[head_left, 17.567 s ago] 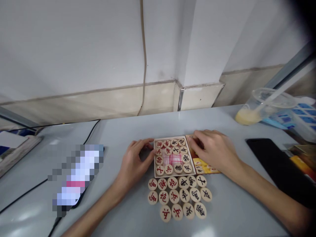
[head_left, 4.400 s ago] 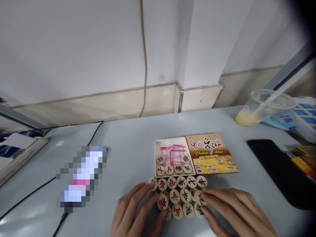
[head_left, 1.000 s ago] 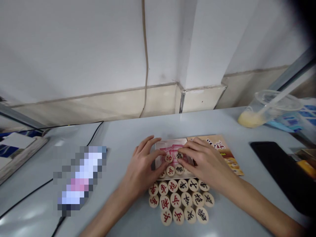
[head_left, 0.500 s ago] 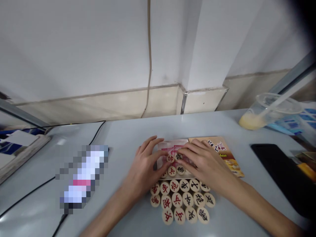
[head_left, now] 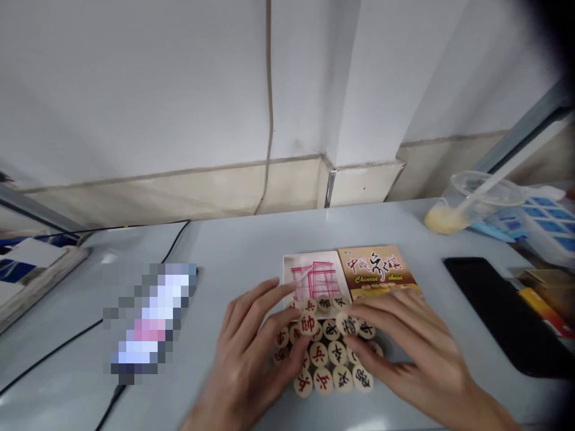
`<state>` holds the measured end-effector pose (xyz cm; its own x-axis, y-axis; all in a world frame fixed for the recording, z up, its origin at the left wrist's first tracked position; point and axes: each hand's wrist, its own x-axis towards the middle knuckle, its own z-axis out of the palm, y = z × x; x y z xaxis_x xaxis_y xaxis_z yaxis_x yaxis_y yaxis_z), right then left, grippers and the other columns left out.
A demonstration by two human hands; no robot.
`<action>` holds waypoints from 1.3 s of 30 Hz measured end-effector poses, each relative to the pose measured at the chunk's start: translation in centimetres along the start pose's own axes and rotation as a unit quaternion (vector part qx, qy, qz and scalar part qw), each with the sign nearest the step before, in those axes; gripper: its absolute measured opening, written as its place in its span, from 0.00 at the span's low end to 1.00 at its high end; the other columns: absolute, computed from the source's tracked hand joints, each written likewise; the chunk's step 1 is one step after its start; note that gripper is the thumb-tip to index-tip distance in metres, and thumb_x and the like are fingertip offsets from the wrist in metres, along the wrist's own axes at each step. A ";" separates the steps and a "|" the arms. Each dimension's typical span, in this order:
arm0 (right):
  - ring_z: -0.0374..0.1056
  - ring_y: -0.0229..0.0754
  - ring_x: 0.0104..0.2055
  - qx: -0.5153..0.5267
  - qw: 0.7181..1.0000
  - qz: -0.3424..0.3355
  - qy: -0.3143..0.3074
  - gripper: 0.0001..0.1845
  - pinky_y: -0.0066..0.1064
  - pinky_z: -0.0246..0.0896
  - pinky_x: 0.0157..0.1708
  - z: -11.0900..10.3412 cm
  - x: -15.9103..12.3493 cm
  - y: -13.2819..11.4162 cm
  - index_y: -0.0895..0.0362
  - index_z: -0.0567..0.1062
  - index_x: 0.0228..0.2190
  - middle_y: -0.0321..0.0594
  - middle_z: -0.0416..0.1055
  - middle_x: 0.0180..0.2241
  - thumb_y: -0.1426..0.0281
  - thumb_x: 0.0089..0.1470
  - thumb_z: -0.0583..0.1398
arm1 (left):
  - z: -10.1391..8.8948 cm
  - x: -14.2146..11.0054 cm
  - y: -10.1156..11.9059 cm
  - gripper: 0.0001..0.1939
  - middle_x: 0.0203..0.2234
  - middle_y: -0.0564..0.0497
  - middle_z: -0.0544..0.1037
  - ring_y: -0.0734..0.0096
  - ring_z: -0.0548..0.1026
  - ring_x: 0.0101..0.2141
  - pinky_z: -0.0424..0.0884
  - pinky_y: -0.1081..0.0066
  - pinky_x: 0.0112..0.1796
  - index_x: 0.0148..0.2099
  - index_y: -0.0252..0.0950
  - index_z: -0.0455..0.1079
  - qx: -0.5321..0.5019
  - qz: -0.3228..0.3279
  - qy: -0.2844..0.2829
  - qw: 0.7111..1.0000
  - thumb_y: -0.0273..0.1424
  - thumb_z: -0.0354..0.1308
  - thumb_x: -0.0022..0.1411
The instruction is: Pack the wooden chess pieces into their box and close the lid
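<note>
My left hand (head_left: 256,353) pinches a round Chinese chess piece with a red character (head_left: 308,324) between thumb and fingers. Opposite it, my right hand (head_left: 408,341) grips a chess piece with a black character (head_left: 347,325). Both pieces are above rows of other chess pieces (head_left: 336,353), red-marked on the left and black-marked on the right. Behind them lies a shallow open box (head_left: 293,258) showing a pink-lined sheet (head_left: 318,276), with several pieces along its near side. Touching its right edge is the brown "Chinese chess" lid (head_left: 372,252), partly covered by my right hand.
A pixelated lit device (head_left: 155,320) with a cable lies on the left. At the right are a black phone-like slab (head_left: 507,317), a plastic cup with yellow drink (head_left: 449,216) and several packets. A wall (head_left: 202,120) stands behind the table.
Both hands have drawn back toward me from over the box, carrying the red and black pieces. More of the pink-lined sheet and the lid now shows. The camera view has shifted slightly.
</note>
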<state>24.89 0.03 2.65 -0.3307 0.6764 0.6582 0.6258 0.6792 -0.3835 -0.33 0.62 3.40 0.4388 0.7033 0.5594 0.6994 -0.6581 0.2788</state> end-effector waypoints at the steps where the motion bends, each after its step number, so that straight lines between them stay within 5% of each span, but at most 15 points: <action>1: 0.71 0.40 0.42 -0.006 1.000 0.004 0.004 0.16 0.35 0.65 0.44 -0.3 -1.1 -0.2 0.58 0.76 0.47 0.40 0.77 0.40 0.77 0.56 0.65 | -0.2 -1.1 0.2 0.14 0.56 0.47 0.74 0.55 0.67 0.60 0.67 0.57 0.55 0.51 0.40 0.72 0.009 -0.008 0.000 1.000 0.25 0.63 0.64; 8: 0.74 0.38 0.37 -0.066 0.997 0.027 0.008 0.15 0.31 0.69 0.39 -1.3 -7.1 0.2 0.59 0.76 0.45 0.38 0.78 0.36 0.79 0.55 0.64 | -0.6 -7.2 -0.2 0.14 0.53 0.44 0.75 0.57 0.71 0.55 0.66 0.62 0.51 0.49 0.36 0.74 0.086 -0.003 -0.020 0.996 0.24 0.64 0.61; 24: 0.77 0.40 0.35 -0.152 0.984 -0.094 -0.022 0.12 0.35 0.71 0.37 -1.1 -6.9 0.7 0.55 0.80 0.40 0.37 0.81 0.43 0.80 0.60 0.60 | 0.2 -7.5 -0.2 0.09 0.55 0.44 0.73 0.60 0.72 0.53 0.69 0.64 0.49 0.49 0.38 0.72 0.083 -0.062 -0.026 0.994 0.27 0.61 0.66; 32: 0.73 0.37 0.30 -0.085 0.991 0.073 -0.079 0.12 0.29 0.69 0.29 -0.6 -8.3 0.7 0.58 0.73 0.46 0.39 0.76 0.34 0.71 0.60 0.63 | 0.5 -7.6 -0.4 0.14 0.54 0.44 0.75 0.59 0.74 0.49 0.70 0.62 0.44 0.51 0.38 0.71 0.113 -0.075 -0.047 0.990 0.35 0.64 0.64; 39: 0.72 0.34 0.29 -0.072 0.991 0.083 -0.075 0.09 0.26 0.69 0.29 -0.6 -7.7 0.5 0.56 0.71 0.43 0.38 0.74 0.33 0.68 0.61 0.62 | 0.6 -7.3 -0.5 0.13 0.52 0.47 0.78 0.58 0.76 0.49 0.71 0.60 0.44 0.50 0.40 0.73 0.138 -0.063 -0.051 0.987 0.34 0.63 0.63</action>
<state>28.17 -4.97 -2.27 -0.3100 0.8173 0.4857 0.7710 0.5150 -0.3746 -3.55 -3.99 -1.32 0.3829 0.8073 0.4490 0.8727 -0.4755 0.1108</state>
